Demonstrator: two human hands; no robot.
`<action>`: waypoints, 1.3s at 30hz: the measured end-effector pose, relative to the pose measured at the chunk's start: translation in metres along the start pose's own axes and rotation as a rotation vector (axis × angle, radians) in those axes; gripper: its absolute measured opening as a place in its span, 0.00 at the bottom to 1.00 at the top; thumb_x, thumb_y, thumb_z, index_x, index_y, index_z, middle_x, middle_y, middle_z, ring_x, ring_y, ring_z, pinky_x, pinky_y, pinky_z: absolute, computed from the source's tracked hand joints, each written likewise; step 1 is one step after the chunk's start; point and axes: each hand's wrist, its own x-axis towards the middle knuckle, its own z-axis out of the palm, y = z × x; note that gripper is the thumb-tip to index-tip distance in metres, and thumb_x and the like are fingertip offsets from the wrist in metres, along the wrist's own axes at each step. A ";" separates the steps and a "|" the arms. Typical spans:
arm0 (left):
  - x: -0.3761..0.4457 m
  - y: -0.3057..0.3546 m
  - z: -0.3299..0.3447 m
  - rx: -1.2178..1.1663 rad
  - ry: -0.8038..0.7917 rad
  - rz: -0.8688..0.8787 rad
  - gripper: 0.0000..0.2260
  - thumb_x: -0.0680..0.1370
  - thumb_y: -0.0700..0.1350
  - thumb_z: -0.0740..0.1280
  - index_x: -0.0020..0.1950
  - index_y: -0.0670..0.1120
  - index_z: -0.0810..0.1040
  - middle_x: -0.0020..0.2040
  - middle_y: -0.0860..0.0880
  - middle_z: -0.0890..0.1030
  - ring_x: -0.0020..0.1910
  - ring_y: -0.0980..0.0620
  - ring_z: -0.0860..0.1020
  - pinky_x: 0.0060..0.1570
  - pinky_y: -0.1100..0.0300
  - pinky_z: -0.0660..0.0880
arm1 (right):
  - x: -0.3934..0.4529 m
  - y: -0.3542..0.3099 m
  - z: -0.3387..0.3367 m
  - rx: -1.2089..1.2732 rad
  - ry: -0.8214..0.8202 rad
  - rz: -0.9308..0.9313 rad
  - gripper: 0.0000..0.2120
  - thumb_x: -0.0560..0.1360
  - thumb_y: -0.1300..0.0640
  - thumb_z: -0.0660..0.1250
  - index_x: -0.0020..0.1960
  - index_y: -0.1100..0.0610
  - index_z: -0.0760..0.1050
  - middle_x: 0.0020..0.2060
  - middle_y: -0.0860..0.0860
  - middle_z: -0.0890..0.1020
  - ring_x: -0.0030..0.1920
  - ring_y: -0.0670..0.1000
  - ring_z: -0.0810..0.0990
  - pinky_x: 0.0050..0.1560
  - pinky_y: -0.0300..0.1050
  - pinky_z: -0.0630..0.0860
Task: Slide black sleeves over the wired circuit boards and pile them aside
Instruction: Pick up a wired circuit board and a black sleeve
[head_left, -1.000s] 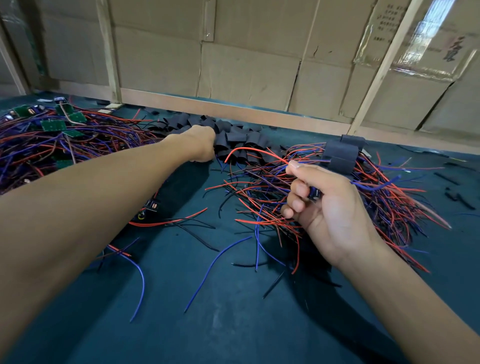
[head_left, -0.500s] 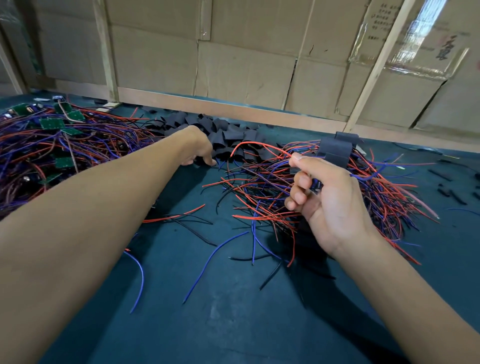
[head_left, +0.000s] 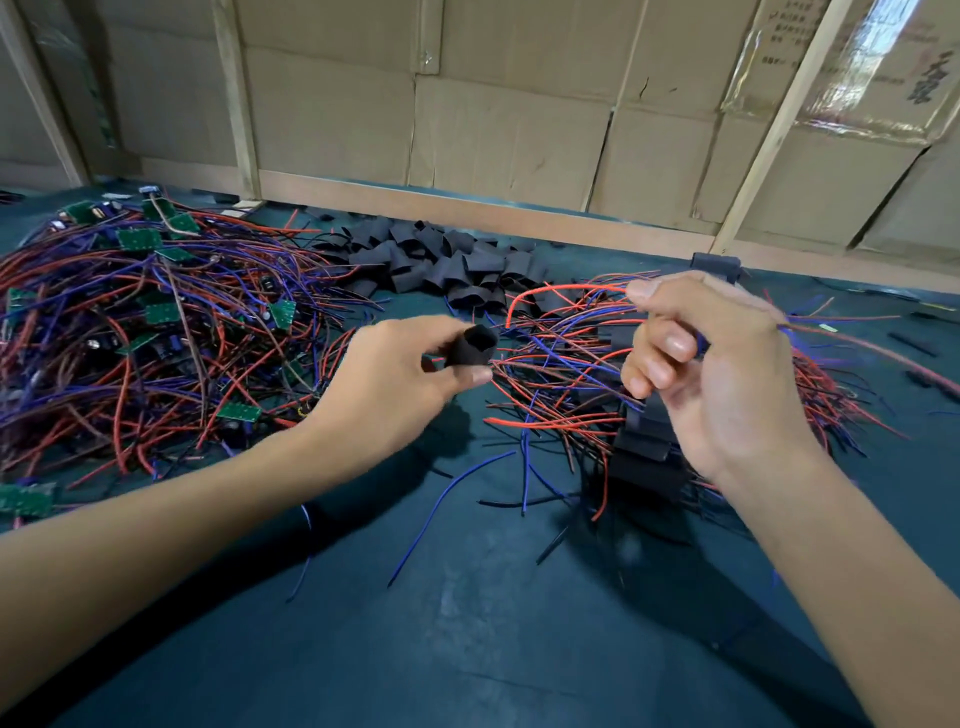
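Whatever the curled right hand (head_left: 711, 364) grips at the frame's centre right is hidden behind its fingers. The tangled heap of red and blue wires with green circuit boards (head_left: 135, 332) runs off the left edge, and both forearms are cut off by the bottom edge.

Pinching a black sleeve (head_left: 471, 347) in the left hand (head_left: 400, 379), open end facing right. Holding red and blue wires (head_left: 566, 332) in the right hand (head_left: 717, 374), fingers curled; board hidden in the grip. Hovering both hands above the green counter (head_left: 467, 623), near each other but apart. Lying at left: a tangle of wired boards (head_left: 140, 322). Sitting at the back: a heap of sleeves (head_left: 436, 260). Spreading under the right hand: a sleeved pile (head_left: 644, 447).
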 end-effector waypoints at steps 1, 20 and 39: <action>-0.006 -0.001 -0.001 -0.006 0.003 0.015 0.08 0.73 0.48 0.77 0.51 0.57 0.85 0.41 0.65 0.82 0.38 0.66 0.76 0.43 0.73 0.69 | -0.001 0.001 0.000 -0.007 -0.025 0.002 0.10 0.71 0.63 0.72 0.35 0.58 0.72 0.23 0.50 0.61 0.24 0.52 0.59 0.27 0.42 0.65; -0.018 0.000 -0.006 0.184 0.137 0.268 0.06 0.76 0.49 0.73 0.50 0.50 0.86 0.40 0.54 0.83 0.43 0.53 0.76 0.47 0.52 0.73 | -0.007 0.029 0.006 -0.353 -0.333 0.139 0.08 0.69 0.57 0.78 0.45 0.56 0.83 0.28 0.51 0.75 0.23 0.50 0.64 0.26 0.41 0.65; -0.005 -0.005 -0.034 0.293 0.254 0.215 0.08 0.76 0.47 0.75 0.53 0.47 0.84 0.43 0.54 0.83 0.45 0.53 0.78 0.51 0.61 0.72 | -0.008 0.013 0.005 0.053 -0.330 0.292 0.09 0.65 0.70 0.73 0.45 0.67 0.84 0.41 0.61 0.84 0.49 0.62 0.87 0.51 0.48 0.84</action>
